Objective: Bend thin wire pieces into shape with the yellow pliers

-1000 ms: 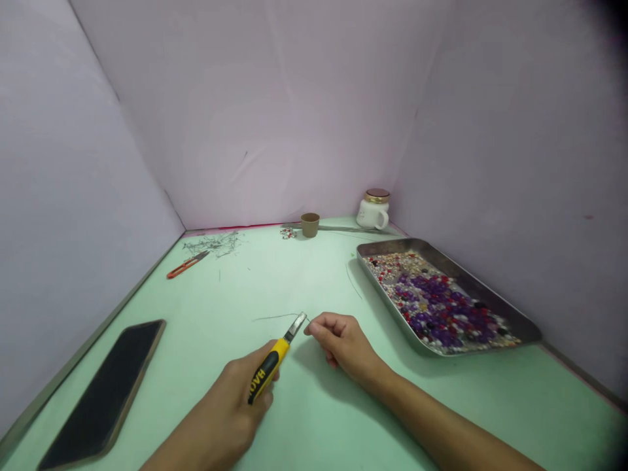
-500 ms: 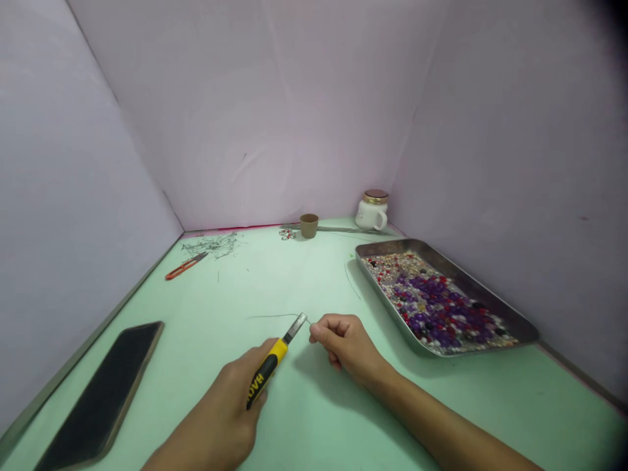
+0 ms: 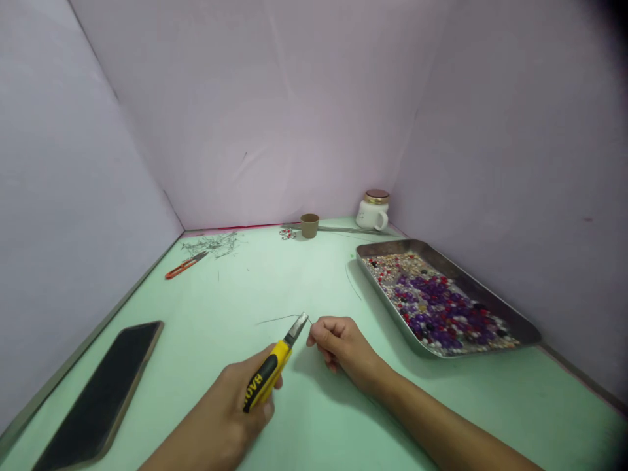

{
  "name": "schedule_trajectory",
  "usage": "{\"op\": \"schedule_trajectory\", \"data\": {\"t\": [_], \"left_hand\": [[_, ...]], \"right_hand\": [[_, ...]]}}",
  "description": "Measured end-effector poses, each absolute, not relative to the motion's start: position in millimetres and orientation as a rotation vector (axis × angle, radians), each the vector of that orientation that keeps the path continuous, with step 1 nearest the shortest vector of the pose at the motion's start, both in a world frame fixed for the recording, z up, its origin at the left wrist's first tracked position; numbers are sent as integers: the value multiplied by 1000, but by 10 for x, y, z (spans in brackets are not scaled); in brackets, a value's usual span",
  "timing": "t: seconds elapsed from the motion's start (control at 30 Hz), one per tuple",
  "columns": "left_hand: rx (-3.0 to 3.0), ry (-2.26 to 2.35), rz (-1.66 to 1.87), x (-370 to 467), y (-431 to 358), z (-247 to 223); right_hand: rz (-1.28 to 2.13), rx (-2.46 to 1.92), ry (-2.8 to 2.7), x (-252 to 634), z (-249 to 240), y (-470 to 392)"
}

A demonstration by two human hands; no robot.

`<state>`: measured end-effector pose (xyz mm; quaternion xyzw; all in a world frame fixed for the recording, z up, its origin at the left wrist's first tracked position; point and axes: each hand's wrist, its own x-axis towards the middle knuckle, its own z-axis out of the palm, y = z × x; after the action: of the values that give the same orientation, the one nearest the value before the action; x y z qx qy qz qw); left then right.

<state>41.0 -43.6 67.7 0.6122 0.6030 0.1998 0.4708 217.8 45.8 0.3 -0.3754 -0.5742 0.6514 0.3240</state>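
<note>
Thin dark metal wire (image 3: 277, 319) lies just below the centre of the frame, seemingly raised a little over the pale green flat surface (image 3: 186, 353); its longer stretch runs almost level across the picture, with a free end at the left, then meets the metal nose of the yellow-and-black-handled pliers (image 3: 275, 362) and bends down to the right; the left hand (image 3: 235, 389), at lower centre, has its grip wrapped round the handles, and the pliers slant from lower left up to the right, so they cross the wire at an angle; the jaws look pressed together on it, though at this size I cannot tell how tightly; the right hand (image 3: 341, 340), just right of centre, has its grip pinching the short end of the wire between thumb and forefinger; that end lies directly at the right fingertips, making this hand the nearer one, while the left hand meets the wire only through the tool; orange-handled metal snips (image 3: 181, 267) rest at left beside a heap of cut wire pieces (image 3: 213, 244); a rectangular metal tray (image 3: 464, 278) of purple, red and white beads (image 3: 436, 301) sits at the right of the frame.
</note>
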Motion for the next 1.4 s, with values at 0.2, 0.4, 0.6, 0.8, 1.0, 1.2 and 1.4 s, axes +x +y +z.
{"op": "schedule_trajectory", "data": {"t": [0.2,0.4,0.6,0.8,1.0,1.2,1.4], "left_hand": [[1159,973,578,366,-383,627],[1345,1162,551,377,-359,638],[1723,1552,462,410,-355,658],[1883,1803,345,317,-391,368],[1856,1658,447,370,-375,488],[1768,1517,484,457,-338,709],[1603,1516,455,456,-382,734]], "right_hand": [[1770,-831,-1460,2185,-12,436],[1841,-813,-1334,2201,-31,437],[1893,-852,-1325,2197,-18,442],[1916,-929,-1328,2201,2,497],[2001,-812,-1267,2194,-13,486],[2009,-805,-1187,2158,30,424],[1664,-941,-1422,2152,125,382]]}}
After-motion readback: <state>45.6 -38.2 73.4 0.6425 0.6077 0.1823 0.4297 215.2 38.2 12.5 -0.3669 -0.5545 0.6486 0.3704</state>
